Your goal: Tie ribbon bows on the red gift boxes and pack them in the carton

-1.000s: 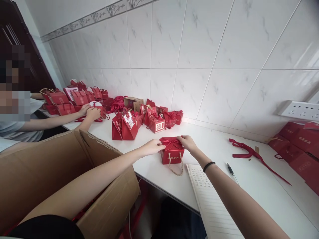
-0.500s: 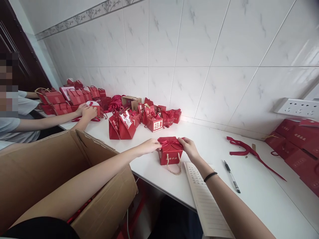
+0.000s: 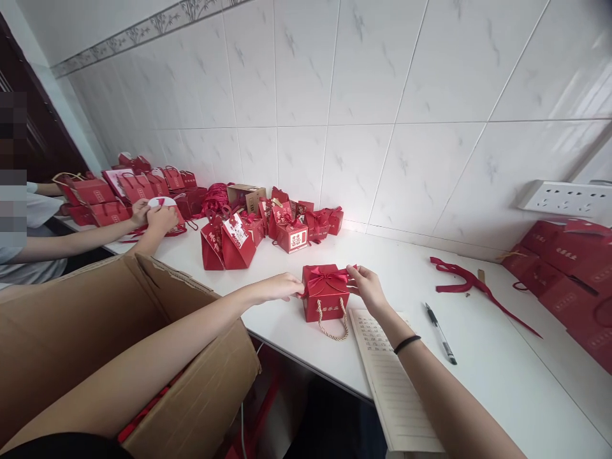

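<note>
A small red gift box point(image 3: 326, 306) with a twisted cord handle point(image 3: 333, 335) stands upright on the white table point(image 3: 406, 268). Red ribbon point(image 3: 327, 276) is tied in a bow across its top. At the box's left side, my left hand point(image 3: 282, 287) is closed, pinching an end of the ribbon. My right hand point(image 3: 366, 284) pinches the ribbon at the upper right of the box. Close to my right wrist lies a lined notebook point(image 3: 382, 382) with handwriting. Beyond the box are two larger red boxes point(image 3: 224, 245) and several small ones point(image 3: 291, 239).
An open cardboard carton point(image 3: 205, 376) sits under my left forearm. On the right are a pen point(image 3: 440, 335), loose ribbon point(image 3: 461, 277) and stacked red boxes point(image 3: 574, 268). At the left, another person's hands point(image 3: 155, 217) hold a red box beside many more.
Both hands have pulled slightly outward and down with the ribbon, and the bow's loops show more clearly. The view has shifted a little to the right.
</note>
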A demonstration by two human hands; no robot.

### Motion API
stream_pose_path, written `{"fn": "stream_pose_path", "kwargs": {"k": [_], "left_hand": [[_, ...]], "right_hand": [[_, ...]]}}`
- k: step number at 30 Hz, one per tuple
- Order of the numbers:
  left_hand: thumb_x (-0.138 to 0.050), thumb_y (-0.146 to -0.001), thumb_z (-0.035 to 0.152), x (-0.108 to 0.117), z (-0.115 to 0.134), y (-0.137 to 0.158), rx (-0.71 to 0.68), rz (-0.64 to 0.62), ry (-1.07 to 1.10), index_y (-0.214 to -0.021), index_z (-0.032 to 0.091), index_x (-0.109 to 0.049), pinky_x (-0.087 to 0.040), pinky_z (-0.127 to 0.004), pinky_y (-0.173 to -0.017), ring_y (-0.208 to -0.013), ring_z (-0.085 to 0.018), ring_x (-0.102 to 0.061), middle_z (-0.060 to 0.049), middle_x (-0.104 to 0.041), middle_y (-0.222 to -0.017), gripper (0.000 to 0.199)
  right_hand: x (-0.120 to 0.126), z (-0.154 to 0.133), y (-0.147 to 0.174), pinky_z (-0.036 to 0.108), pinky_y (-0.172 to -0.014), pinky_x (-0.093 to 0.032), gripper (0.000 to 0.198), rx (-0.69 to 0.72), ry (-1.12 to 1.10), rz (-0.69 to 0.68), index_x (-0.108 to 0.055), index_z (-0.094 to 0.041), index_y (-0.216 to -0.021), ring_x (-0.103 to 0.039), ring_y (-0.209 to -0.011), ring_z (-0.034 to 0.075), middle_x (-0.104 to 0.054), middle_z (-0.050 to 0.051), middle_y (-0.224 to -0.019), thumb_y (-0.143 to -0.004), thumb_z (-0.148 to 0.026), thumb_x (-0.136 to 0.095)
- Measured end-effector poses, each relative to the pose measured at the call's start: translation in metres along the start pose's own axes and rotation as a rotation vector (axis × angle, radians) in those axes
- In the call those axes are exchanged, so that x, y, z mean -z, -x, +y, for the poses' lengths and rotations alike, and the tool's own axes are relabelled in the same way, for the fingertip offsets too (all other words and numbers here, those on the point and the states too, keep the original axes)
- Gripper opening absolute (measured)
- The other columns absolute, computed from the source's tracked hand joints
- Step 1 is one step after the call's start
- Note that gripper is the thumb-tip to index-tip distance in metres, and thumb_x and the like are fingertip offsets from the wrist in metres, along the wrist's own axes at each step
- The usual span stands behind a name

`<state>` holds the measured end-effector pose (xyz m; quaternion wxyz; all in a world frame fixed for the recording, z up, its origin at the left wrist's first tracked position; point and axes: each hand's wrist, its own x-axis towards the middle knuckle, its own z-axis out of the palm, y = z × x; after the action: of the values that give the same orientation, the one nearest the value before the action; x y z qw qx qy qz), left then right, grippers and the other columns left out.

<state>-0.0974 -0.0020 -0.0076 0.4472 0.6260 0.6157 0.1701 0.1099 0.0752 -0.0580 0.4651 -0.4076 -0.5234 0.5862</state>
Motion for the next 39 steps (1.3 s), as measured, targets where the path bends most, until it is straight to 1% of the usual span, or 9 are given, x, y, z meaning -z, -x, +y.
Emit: {"fn": "stream_pose_path", "kwargs": {"k": [8, 15, 20, 24, 28, 32, 36, 37, 39], "left_hand": [[-0.043, -0.063, 0.03, 0.002, -0.004, 0.001, 0.041, -0.019, -0.356, -0.057, 0.017, -0.049, -0.032, -0.024, -0.056, -0.06, -0.014, -0.045, 0.0, -0.05, -0.062, 0.016], [-0.046, -0.06, 0.022, 0.004, -0.006, 0.005, 0.164, -0.049, -0.676, -0.048, 0.017, -0.047, -0.03, -0.026, -0.051, -0.051, -0.014, -0.043, -0.001, -0.05, -0.055, 0.013], [-0.051, -0.058, 0.012, 0.007, -0.002, 0.013, 0.324, 0.041, -0.896, -0.056, 0.014, -0.056, -0.04, -0.031, -0.061, -0.069, -0.025, -0.058, -0.011, -0.064, -0.074, 0.006], [-0.051, -0.054, -0.001, 0.011, 0.006, 0.018, 0.457, 0.157, -1.027, -0.077, 0.011, -0.065, -0.043, -0.041, -0.072, -0.093, -0.036, -0.059, -0.021, -0.065, -0.098, 0.03], [-0.05, -0.057, -0.004, 0.021, 0.011, 0.024, 0.509, 0.242, -1.078, -0.085, 0.007, -0.066, -0.041, -0.049, -0.076, -0.096, -0.041, -0.058, -0.026, -0.063, -0.101, 0.034], [-0.045, -0.077, 0.016, 0.028, 0.015, 0.025, 0.33, 0.298, -1.052, -0.1, 0.007, -0.062, -0.043, -0.046, -0.079, -0.101, -0.036, -0.057, -0.024, -0.059, -0.111, 0.03], [-0.031, -0.087, 0.043, 0.02, 0.017, 0.012, 0.025, 0.319, -0.885, -0.115, 0.02, -0.052, -0.042, -0.031, -0.087, -0.109, -0.022, -0.054, -0.008, -0.054, -0.124, 0.042], [-0.031, -0.086, 0.048, 0.017, 0.016, 0.007, -0.035, 0.316, -0.791, -0.112, 0.021, -0.053, -0.042, -0.029, -0.086, -0.107, -0.021, -0.055, -0.006, -0.056, -0.121, 0.043], [-0.035, -0.083, 0.053, 0.01, 0.012, -0.002, -0.13, 0.299, -0.596, -0.099, 0.02, -0.056, -0.043, -0.029, -0.081, -0.097, -0.02, -0.058, -0.005, -0.063, -0.107, 0.042]], "right_hand": [[0.019, 0.008, 0.003, 0.022, -0.048, -0.054, 0.02, -0.03, -0.045, 0.122, -0.054, -0.016, -0.067, -0.057, -0.063, 0.015, -0.054, 0.005, -0.075, -0.079, -0.03, -0.062], [0.046, 0.006, -0.002, 0.021, -0.046, -0.054, 0.02, -0.039, -0.112, 0.292, -0.053, -0.016, -0.064, -0.055, -0.06, 0.014, -0.049, 0.004, -0.07, -0.08, -0.026, -0.059], [0.063, -0.004, 0.0, 0.022, -0.052, -0.056, 0.014, -0.021, -0.177, 0.41, -0.054, -0.016, -0.068, -0.056, -0.063, 0.013, -0.048, 0.003, -0.075, -0.077, -0.025, -0.06], [0.074, -0.008, 0.002, 0.024, -0.058, -0.058, 0.012, 0.005, -0.218, 0.481, -0.05, -0.017, -0.068, -0.056, -0.063, 0.013, -0.046, 0.002, -0.075, -0.075, -0.024, -0.057], [0.08, -0.007, -0.001, 0.028, -0.066, -0.058, 0.011, 0.038, -0.214, 0.503, -0.047, -0.018, -0.07, -0.056, -0.065, 0.014, -0.043, 0.0, -0.07, -0.073, -0.026, -0.054], [0.079, -0.006, -0.003, 0.038, -0.074, -0.055, 0.015, 0.102, -0.125, 0.538, -0.044, -0.018, -0.074, -0.057, -0.075, 0.02, -0.045, 0.001, -0.07, -0.067, -0.028, -0.053], [0.067, -0.008, 0.002, 0.046, -0.096, -0.039, 0.035, 0.281, 0.058, 0.614, -0.046, -0.019, -0.09, -0.047, -0.106, 0.025, -0.051, 0.007, -0.102, -0.06, -0.028, -0.061], [0.061, -0.008, 0.004, 0.045, -0.098, -0.036, 0.037, 0.347, 0.129, 0.548, -0.048, -0.019, -0.093, -0.045, -0.109, 0.026, -0.051, 0.008, -0.107, -0.061, -0.031, -0.062], [0.047, -0.006, 0.007, 0.044, -0.096, -0.036, 0.036, 0.437, 0.256, 0.29, -0.052, -0.018, -0.095, -0.047, -0.108, 0.026, -0.053, 0.01, -0.11, -0.067, -0.04, -0.06]]}}
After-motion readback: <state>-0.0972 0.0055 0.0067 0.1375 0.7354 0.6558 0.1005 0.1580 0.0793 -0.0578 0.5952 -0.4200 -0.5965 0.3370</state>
